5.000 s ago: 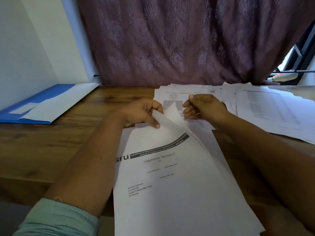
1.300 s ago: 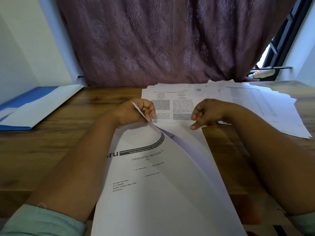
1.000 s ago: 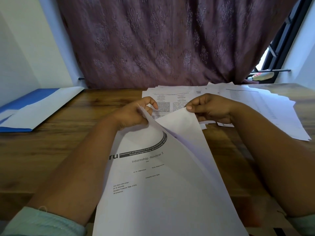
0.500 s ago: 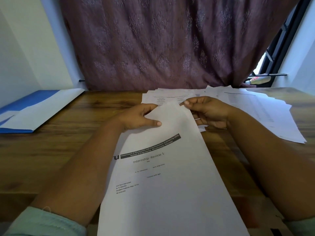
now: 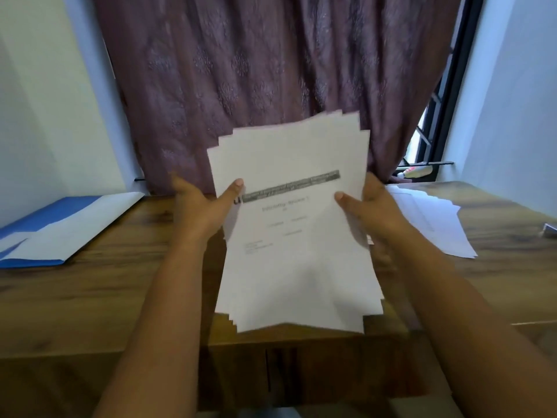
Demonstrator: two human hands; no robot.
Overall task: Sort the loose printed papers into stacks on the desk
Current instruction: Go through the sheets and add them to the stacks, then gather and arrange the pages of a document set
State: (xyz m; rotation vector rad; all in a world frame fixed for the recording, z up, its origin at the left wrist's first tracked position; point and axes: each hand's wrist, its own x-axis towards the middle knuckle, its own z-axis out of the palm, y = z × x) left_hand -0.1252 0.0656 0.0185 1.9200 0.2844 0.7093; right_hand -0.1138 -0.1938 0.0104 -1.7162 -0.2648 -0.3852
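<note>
The blue folder (image 5: pixel 45 227) lies open at the left of the bench (image 5: pixel 105 291), with a white sheet (image 5: pixel 75 227) resting across its inside; what else it holds cannot be told.

Both hands hold one sheaf (image 5: pixel 297 224) of printed papers raised off the bench, tilted up toward the camera in front of the curtain (image 5: pixel 256 70). The left hand (image 5: pixel 202 206) grips the sheaf's left edge, thumb on the front of the top page and fingers behind. The right hand (image 5: pixel 370 209) grips the right edge the same way, thumb pressed on the front. The sheets are fanned unevenly, with corners stepping out at top and bottom. The top page carries a dark banner and blurred lines of print.

A second pile (image 5: pixel 434 224) of loose papers lies flat at the right of the bench, behind the right wrist.

Half a second ago the sheaf lay flat on the bench with the hands at its far end, the left thumb and fingers on the top corner; now it is lifted clear and held by both sides. A second ago the top page was being peeled back; now it lies closed on the sheaf.
</note>
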